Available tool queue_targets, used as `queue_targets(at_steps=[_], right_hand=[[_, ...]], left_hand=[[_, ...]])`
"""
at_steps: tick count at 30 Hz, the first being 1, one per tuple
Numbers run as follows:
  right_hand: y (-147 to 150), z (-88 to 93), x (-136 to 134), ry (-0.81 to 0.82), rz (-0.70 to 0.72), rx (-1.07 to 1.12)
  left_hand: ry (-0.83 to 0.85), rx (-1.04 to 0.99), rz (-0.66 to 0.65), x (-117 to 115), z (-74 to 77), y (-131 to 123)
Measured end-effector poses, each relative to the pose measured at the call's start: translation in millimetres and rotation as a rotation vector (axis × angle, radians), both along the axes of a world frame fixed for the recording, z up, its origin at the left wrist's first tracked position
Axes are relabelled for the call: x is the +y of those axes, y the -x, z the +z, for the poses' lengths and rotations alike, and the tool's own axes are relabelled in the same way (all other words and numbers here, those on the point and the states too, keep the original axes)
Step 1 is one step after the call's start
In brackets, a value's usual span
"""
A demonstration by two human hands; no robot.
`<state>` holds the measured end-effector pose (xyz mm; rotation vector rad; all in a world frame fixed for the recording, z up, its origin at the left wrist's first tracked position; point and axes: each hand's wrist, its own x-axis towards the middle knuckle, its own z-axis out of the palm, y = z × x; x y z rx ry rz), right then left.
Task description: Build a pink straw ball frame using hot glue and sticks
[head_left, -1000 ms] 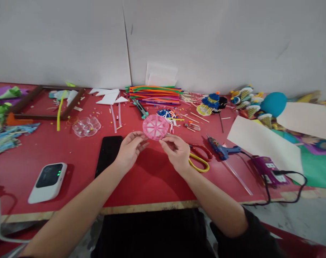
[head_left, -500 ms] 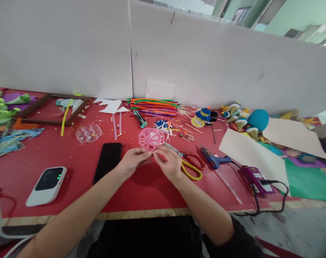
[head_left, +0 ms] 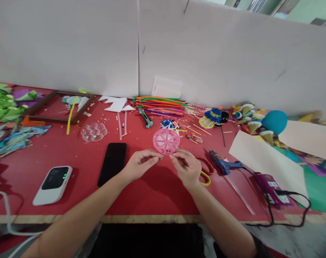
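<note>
A pink spoked wheel (head_left: 166,142), apparently made of plastic or straw pieces, is held up above the red table with its round face towards me. My left hand (head_left: 142,165) pinches its lower left edge between thumb and forefinger. On the lower right edge, the thumb and fingers of my right hand (head_left: 188,167) grip the same wheel. Scissors with red and yellow handles (head_left: 206,172) lie partly hidden behind my right hand. A black phone (head_left: 112,163) rests on the table to the left of my left hand.
A blue glue gun (head_left: 223,163) lies to the right, wired to a purple power box (head_left: 273,190). Colourful pipe cleaners (head_left: 160,105), a green cutter (head_left: 146,118) and a clear flower-shaped tray (head_left: 94,132) lie further back. A white device (head_left: 53,185) sits at left; a white partition (head_left: 206,53) stands behind.
The view has shifted, so things on the table appear further right or left than before. The pink wheel now faces me more squarely, and my hands have moved slightly apart along its lower edge.
</note>
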<state>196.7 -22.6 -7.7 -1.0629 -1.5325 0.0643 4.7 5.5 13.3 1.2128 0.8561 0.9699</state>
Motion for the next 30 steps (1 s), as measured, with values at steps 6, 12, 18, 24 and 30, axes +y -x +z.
queue_targets(at_steps=[6,12,18,24,30], right_hand=[[-8,3.3,4,-0.103,0.003,-0.072],[-5,9.3,-1,-0.092,0.057,-0.093],[0,11.8,-5,0.017,0.166,-0.057],[0,9.5,-4,0.051,0.203,-0.058],[-1,7.6,-4,-0.022,0.206,-0.080]], left_hand=[[-0.114,-0.035,0.226,5,1.0,16],[-0.031,-0.296,0.256,13,1.5,20],[0.271,-0.352,0.038,12,-0.9,14],[0.195,-0.300,0.000,6,4.8,13],[0.081,-0.254,0.021,6,7.8,12]])
